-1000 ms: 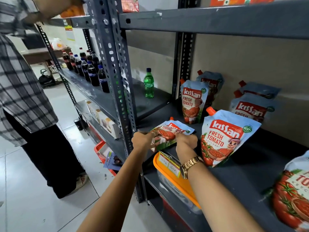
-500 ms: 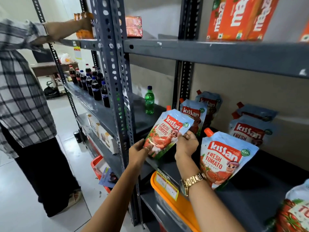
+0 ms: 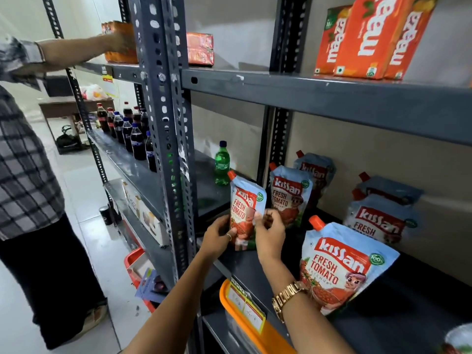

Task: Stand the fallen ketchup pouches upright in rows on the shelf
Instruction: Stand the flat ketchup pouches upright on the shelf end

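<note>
Shelving of grey slotted steel point(image 3: 163, 103) fills most of the frame, and we work at its middle shelf point(image 3: 255, 267), centre to lower right. Above it, at upper right, orange Maaza cartons point(image 3: 367, 37) stand side by side. At far left a second person in a checked shirt point(image 3: 23, 159) reaches to the top shelf. Dark cola bottles point(image 3: 127, 129) line the left bay, with one green bottle point(image 3: 221, 163) near the centre. Standing ketchup pouches occupy our shelf: one large at lower right point(image 3: 342, 267), two more behind it at right point(image 3: 378, 218), and two at centre back point(image 3: 290, 195). We hold a further pouch point(image 3: 244, 210) upright at the shelf's front left corner, its base on or just above the shelf; we cannot tell which. Our left hand point(image 3: 217, 236) clamps its left edge, our right hand point(image 3: 269, 233) its right edge. A gold watch point(image 3: 288, 297) sits on the right wrist.
</note>
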